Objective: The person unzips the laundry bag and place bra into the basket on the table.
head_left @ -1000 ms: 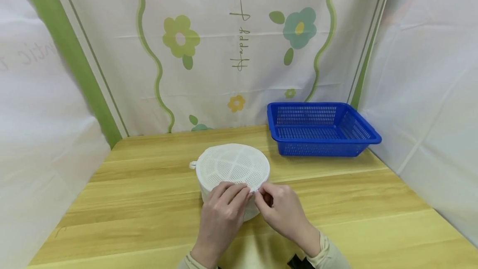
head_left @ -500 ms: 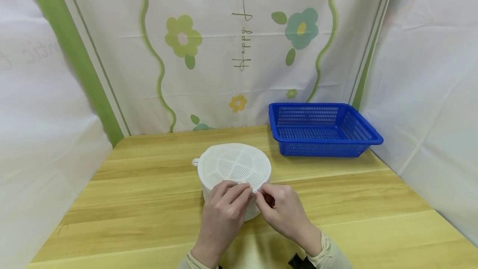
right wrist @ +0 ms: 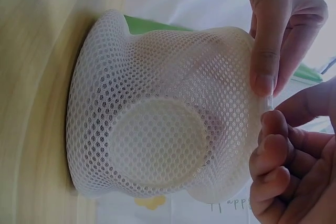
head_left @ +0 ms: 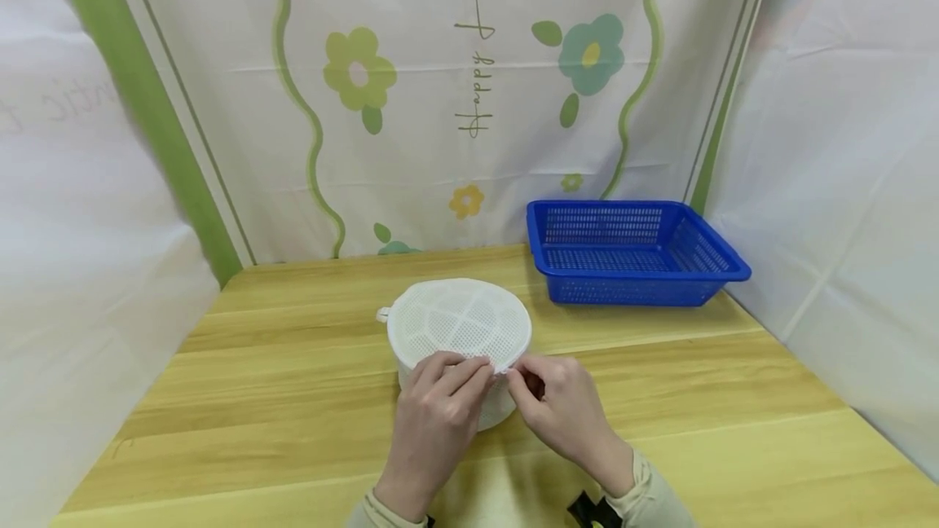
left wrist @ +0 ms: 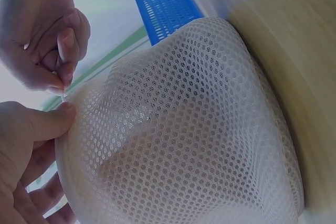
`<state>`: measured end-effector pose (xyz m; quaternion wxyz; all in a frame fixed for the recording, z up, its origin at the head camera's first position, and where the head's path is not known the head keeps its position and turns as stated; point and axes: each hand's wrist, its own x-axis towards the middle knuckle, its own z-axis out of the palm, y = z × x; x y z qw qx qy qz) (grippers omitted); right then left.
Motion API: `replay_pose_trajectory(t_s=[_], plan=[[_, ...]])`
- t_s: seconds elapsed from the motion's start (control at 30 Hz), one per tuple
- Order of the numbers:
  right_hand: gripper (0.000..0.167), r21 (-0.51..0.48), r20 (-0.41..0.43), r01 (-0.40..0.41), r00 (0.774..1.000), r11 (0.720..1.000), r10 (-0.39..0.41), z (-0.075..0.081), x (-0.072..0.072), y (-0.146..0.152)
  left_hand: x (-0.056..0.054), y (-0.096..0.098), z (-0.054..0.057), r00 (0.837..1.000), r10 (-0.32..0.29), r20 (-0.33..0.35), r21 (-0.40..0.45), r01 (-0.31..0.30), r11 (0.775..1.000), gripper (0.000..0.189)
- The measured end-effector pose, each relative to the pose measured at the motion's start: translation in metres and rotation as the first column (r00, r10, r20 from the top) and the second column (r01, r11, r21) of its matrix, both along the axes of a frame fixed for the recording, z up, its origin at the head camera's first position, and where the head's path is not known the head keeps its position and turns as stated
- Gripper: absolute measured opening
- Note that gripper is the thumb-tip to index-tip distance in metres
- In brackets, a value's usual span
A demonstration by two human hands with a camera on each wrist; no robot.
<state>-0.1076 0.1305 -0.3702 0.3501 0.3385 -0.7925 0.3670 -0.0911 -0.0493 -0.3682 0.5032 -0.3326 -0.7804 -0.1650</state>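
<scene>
One white mesh bag (head_left: 462, 318) on one wooden table (head_left: 293, 398). Left hand (head_left: 440, 414) pinches its near rim (head_left: 500, 368); right hand (head_left: 563, 404), fingers curled, pinches one small white tab (left wrist: 64, 97). One blue basket (head_left: 623, 291) farther back, right.

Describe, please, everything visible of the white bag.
The bag is white, of soft-looking mesh, drum-shaped, with a round top and a small loop at its left side. It stands upright on the table, left of the basket and nearer; its side wall sags. In the right wrist view a pale disc shows on or behind the mesh. The left hand holds its near rim; the right hand pinches something tiny there, perhaps a zip pull.
</scene>
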Motion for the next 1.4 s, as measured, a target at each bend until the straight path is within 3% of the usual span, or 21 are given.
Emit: replay_pose_trajectory(t_s=[0.27, 0.6, 0.87, 1.4], plan=[[0.026, 0.017, 0.027, -0.007, 1.0, 1.0, 0.007, -0.0011, 0.0006, -0.0004, -0.001, 0.0007, -0.001, 0.999, -0.008, 0.038, -0.016, 0.009, 1.0, 0.011], [0.025, 0.058, 0.107, 0.006, 0.994, 0.998, -0.012, 0.0005, 0.002, -0.0008, -0.0018, 0.0019, -0.0013, 1.0, -0.015, 0.027, -0.002, 0.015, 1.0, 0.011], [0.026, 0.062, 0.078, -0.027, 0.997, 0.998, 0.022, 0.0, 0.0024, -0.0009, -0.0012, 0.0025, -0.0019, 1.0, -0.019, 0.02, -0.004, 0.019, 1.0, 0.013], [0.027, 0.043, 0.005, 0.029, 1.0, 0.999, -0.029, 0.0005, 0.0007, -0.0013, -0.0004, 0.0015, -0.001, 1.0, 0.008, 0.012, -0.034, -0.008, 0.999, 0.009]])
